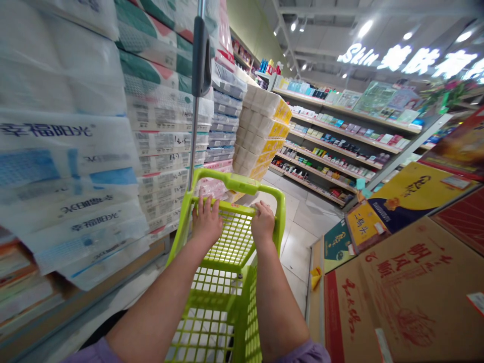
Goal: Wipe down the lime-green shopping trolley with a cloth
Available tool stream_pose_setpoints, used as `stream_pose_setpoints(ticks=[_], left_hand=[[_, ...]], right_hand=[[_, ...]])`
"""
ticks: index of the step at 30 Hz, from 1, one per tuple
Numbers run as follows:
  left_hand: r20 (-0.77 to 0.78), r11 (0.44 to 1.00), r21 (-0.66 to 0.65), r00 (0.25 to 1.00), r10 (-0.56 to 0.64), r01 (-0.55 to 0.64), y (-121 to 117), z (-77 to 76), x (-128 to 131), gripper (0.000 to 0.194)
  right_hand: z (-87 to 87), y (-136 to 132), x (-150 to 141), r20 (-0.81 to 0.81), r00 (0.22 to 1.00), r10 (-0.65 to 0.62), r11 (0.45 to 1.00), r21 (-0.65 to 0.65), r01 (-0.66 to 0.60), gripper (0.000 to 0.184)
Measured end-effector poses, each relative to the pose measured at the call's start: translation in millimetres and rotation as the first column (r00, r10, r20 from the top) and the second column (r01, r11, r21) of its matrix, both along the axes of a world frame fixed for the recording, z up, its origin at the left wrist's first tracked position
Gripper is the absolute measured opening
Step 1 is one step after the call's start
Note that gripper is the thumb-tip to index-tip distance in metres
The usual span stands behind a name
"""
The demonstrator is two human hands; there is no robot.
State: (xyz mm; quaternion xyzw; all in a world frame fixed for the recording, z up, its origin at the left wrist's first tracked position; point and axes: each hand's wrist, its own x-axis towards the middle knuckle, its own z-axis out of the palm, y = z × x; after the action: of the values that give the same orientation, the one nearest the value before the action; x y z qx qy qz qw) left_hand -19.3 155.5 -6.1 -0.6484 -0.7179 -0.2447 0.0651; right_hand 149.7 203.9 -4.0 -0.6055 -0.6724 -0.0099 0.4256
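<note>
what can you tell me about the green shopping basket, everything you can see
The green shopping basket is bright lime and looks like plastic, with openwork lattice panels and a rounded top frame. The left hand lies with fingers extended on its crossbar; the right hand curls over that bar's other end. It sits in the aisle between wrapped paper packs and cardboard boxes. Its underside is hidden.

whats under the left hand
The cart's green bar passes under the fingers of the left hand; green mesh shows beside it. Whatever lies beneath the palm is covered.
</note>
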Motion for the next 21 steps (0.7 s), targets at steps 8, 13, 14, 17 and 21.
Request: stream_pose_setpoints(ticks=[8, 13, 14, 17, 21], left_hand=[[-0.013, 1.000, -0.004, 1.000, -0.001, 0.001, -0.5, -1.2, -0.5, 0.055], [-0.007, 1.000, 0.001, 1.000, -0.006, 0.006, 1.2, -1.8, 0.5, 0.055], [-0.007, 1.000, 0.001, 1.000, -0.006, 0.006, 1.3, -1.8, 0.7, 0.055], [-0.005, 1.000, -0.002, 1.000, -0.007, 0.007, 0.5, -1.1, 0.7, 0.055], [-0.005, 1.000, -0.001, 1.000, -0.005, 0.005, -2.0, 0.1, 0.0, 0.055]], right_hand=[[7.6, -2.6, 20.2, -0.070, 0.975, -0.209, 0.947, 0.236, 0.219, 0.047], [0.5, 1.5, 28.6, 0.025, 0.952, -0.304, 0.949, 0.101, 0.300, 0.044], [0.5, 0.9, 26.7, 0.039, 0.953, -0.299, 0.951, 0.095, 0.294, 0.045], [4.2, -2.6, 17.1, 0.069, 0.971, -0.230, 0.973, 0.052, 0.227, 0.047], [11.7, -6.3, 7.6, 0.029, 0.991, -0.132, 0.991, -0.028, 0.133, 0.042]])
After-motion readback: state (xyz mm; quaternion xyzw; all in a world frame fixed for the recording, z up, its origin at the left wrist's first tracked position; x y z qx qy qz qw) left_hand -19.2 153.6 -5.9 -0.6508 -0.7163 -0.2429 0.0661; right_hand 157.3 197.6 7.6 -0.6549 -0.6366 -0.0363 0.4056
